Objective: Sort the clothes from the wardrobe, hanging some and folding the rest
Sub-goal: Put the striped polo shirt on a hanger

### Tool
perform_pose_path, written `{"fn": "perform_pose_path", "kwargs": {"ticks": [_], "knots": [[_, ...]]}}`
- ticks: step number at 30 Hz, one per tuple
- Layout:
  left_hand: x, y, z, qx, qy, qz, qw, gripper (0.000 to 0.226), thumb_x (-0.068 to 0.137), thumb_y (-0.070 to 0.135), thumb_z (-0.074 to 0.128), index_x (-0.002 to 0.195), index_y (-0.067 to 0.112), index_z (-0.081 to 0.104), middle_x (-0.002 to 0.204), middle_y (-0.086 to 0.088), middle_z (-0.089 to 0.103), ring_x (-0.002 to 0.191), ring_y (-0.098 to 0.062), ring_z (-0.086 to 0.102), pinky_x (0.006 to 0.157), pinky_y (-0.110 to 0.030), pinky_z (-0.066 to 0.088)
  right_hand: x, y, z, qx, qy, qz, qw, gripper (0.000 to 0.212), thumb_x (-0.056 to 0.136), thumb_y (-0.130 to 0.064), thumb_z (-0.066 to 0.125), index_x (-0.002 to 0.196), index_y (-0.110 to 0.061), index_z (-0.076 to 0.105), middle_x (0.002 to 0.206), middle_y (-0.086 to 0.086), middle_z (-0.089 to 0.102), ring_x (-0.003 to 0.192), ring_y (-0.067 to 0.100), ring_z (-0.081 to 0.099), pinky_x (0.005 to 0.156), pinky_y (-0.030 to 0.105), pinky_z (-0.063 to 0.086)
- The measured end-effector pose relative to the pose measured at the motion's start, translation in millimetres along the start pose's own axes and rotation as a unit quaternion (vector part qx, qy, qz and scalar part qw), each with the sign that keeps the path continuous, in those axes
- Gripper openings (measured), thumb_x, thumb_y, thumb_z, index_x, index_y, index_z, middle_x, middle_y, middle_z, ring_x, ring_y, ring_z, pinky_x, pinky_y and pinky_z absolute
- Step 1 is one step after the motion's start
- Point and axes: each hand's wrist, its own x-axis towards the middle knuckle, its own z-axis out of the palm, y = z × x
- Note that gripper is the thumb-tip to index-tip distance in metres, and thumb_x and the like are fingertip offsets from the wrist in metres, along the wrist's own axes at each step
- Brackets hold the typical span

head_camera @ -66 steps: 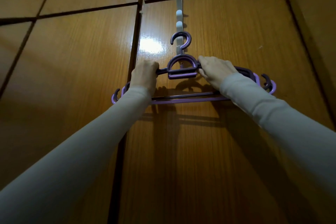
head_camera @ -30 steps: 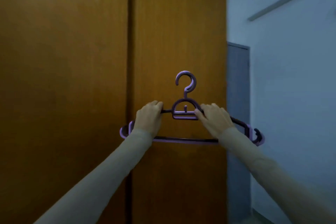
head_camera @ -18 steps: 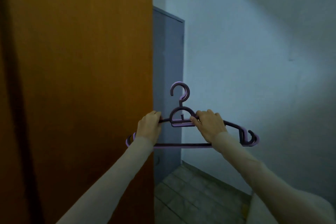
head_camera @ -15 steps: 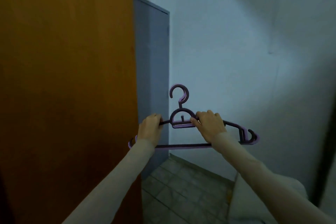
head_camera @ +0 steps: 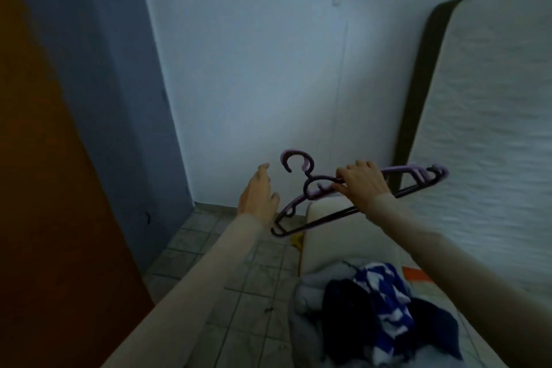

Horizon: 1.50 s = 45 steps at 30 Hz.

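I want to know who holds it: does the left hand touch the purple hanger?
Apart. The head view shows wall between the open left hand and the purple hanger.

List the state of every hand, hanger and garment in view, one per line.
left hand: open, fingers straight, holding nothing
right hand: grips the hangers near the neck
purple hangers: bunched, tilted, left end lower, held in the air
pile of clothes: heaped, unfolded
grey door: cannot tell whether it is shut
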Motion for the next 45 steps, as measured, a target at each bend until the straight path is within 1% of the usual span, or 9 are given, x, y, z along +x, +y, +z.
{"fn": "perform_pose_path", "kwargs": {"ticks": [4,10,14,19,26,29,33,41,45], "knots": [[18,3,35,-0.001,-0.03,0.052,0.998,0.074,0.092,0.005,0.051,0.15,0.022,0.009,0.147,-0.009,0.031,0.129,-0.025,0.041,0.103,-0.042,0.04,-5,17,34,-0.052,-0.028,0.029,0.998,0.036,0.099,-0.04,0.034,0.124,-0.02,0.052,0.12,0.004,0.057,0.114,0.023,0.047,0.094,0.031,0.032],[36,1,89,0.0,-0.092,0.143,0.985,0.071,0.085,-0.006,0.049,0.146,0.022,0.027,0.146,-0.005,0.036,0.13,-0.025,0.04,0.104,-0.038,0.039,0,37,72,-0.105,-0.05,0.051,0.992,0.03,0.099,-0.028,0.039,0.121,-0.022,0.059,0.114,0.004,0.059,0.112,0.024,0.046,0.091,0.03,0.033],[45,-12,123,-0.002,-0.098,0.164,0.982,0.074,0.086,-0.01,0.045,0.148,0.021,0.019,0.152,-0.009,0.03,0.136,-0.028,0.033,0.109,-0.042,0.034,7,50,98,-0.119,-0.072,0.052,0.989,0.03,0.098,-0.025,0.041,0.12,-0.022,0.06,0.114,0.004,0.06,0.112,0.023,0.046,0.091,0.031,0.033],[55,-14,153,0.019,-0.148,0.164,0.975,0.074,0.082,-0.016,0.037,0.147,0.016,0.024,0.154,-0.008,0.022,0.142,-0.022,0.022,0.113,-0.026,0.019,28,61,136,-0.13,-0.093,0.017,0.987,0.029,0.097,-0.022,0.043,0.12,-0.02,0.061,0.116,0.007,0.058,0.114,0.025,0.046,0.095,0.033,0.034],[70,-21,196,0.067,-0.182,0.097,0.976,0.067,0.089,-0.01,0.037,0.148,0.016,0.021,0.157,-0.002,0.01,0.144,-0.018,0.012,0.11,-0.021,0.016,63,81,179,-0.159,-0.128,-0.075,0.976,0.028,0.096,-0.014,0.043,0.119,-0.016,0.06,0.12,0.009,0.057,0.12,0.028,0.044,0.101,0.036,0.03],[73,-26,212,0.085,-0.186,0.051,0.978,0.061,0.092,-0.003,0.037,0.148,0.018,0.024,0.157,0.0,0.011,0.142,-0.016,0.018,0.107,-0.022,0.022,74,87,197,-0.142,-0.131,-0.123,0.973,0.029,0.095,-0.01,0.04,0.115,-0.013,0.061,0.117,0.01,0.059,0.117,0.029,0.043,0.099,0.036,0.029],[71,-32,230,0.104,-0.188,0.002,0.977,0.056,0.094,0.0,0.037,0.147,0.014,0.026,0.156,-0.001,0.017,0.141,-0.015,0.022,0.109,-0.019,0.02,84,87,220,-0.132,-0.131,-0.178,0.966,0.031,0.094,-0.008,0.037,0.114,-0.01,0.061,0.116,0.011,0.06,0.115,0.029,0.044,0.097,0.036,0.03],[61,-52,265,0.125,-0.227,-0.069,0.963,0.059,0.093,-0.002,0.037,0.148,0.014,0.023,0.157,-0.001,0.015,0.143,-0.014,0.016,0.113,-0.021,0.016,82,82,274,-0.124,-0.161,-0.24,0.949,0.027,0.095,-0.007,0.04,0.114,-0.008,0.059,0.117,0.011,0.059,0.116,0.029,0.046,0.099,0.035,0.031],[58,-62,285,0.116,-0.236,-0.099,0.96,0.059,0.093,-0.003,0.036,0.148,0.015,0.024,0.157,-0.001,0.016,0.142,-0.015,0.019,0.112,-0.019,0.016,84,80,302,-0.08,-0.193,-0.241,0.948,0.031,0.096,-0.009,0.039,0.124,-0.006,0.049,0.123,0.015,0.057,0.119,0.031,0.046,0.103,0.037,0.03]]}}
